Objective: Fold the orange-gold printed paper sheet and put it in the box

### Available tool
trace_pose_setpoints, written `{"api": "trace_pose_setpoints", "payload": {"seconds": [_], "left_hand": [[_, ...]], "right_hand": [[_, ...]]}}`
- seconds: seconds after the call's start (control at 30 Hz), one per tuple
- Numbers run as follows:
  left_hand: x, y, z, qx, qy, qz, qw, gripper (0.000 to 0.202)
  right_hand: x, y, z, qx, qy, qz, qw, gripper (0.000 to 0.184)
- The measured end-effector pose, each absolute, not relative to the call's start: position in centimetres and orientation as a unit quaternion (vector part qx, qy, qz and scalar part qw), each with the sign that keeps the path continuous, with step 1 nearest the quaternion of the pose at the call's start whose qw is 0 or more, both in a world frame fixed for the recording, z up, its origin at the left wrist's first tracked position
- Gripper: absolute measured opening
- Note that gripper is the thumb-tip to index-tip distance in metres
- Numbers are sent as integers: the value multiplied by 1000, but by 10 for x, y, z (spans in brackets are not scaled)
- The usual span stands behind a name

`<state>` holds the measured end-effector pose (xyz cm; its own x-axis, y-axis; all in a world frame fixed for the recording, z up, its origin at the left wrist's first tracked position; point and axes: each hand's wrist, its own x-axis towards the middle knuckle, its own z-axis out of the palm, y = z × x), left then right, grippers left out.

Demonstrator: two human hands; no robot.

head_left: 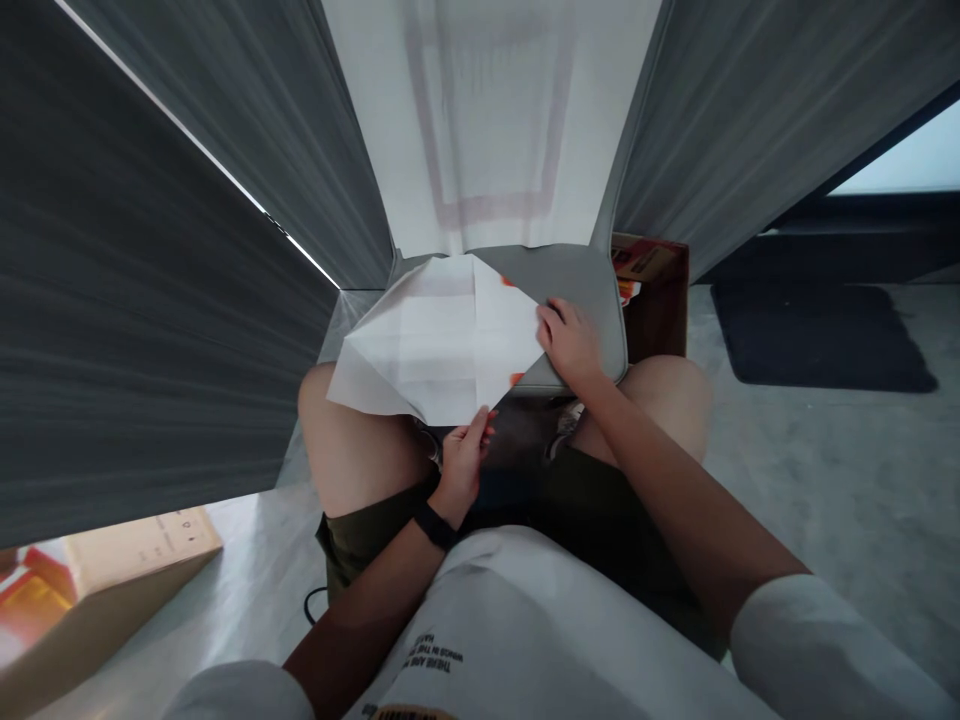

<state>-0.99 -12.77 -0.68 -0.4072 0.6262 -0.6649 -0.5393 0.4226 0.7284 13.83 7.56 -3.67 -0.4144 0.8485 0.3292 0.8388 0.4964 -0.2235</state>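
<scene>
A white folded paper sheet (439,340) with crease lines and small orange patches along its right edges lies over the front of a grey chair seat (577,285). Its left flap hangs out past the seat. My left hand (461,462), wearing a black wristband, pinches the near edge between thumb and fingers. At the right corner, my right hand (571,342) has its fingers curled onto the paper; the fingertips are partly hidden.
White sheeting (495,120) covers the chair back. An open carton (660,290) stands behind the seat at right, and another cardboard box (142,560) sits at lower left. Grey curtains (187,260) hang at both sides. A dark mat (817,335) lies on the floor.
</scene>
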Motion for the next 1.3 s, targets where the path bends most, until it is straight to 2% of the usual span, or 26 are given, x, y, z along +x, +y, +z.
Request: {"api": "trace_pose_setpoints", "payload": {"seconds": [0.4, 0.73, 0.9, 1.0, 1.1, 1.2, 1.3], "left_hand": [[-11, -133, -11, 33, 623, 553, 552, 65], [-7, -126, -7, 50, 638, 561, 525, 56], [-4, -124, -5, 66, 633, 555, 535, 63], [-2, -123, -5, 66, 634, 550, 540, 67], [1, -121, -6, 54, 624, 555, 547, 65], [3, -119, -7, 45, 620, 562, 546, 61], [4, -117, -7, 35, 621, 562, 545, 59]], "right_hand": [[137, 74, -35, -492, -845, -10, 209, 37], [155, 77, -40, -504, -829, -14, 240, 41], [162, 73, -23, -534, -815, -5, 224, 39], [155, 51, -7, -496, -824, 12, 273, 37], [141, 10, 0, -394, -861, 68, 315, 39], [131, -29, -8, -308, -908, 98, 267, 43], [135, -44, -23, -302, -928, 96, 195, 52]]}}
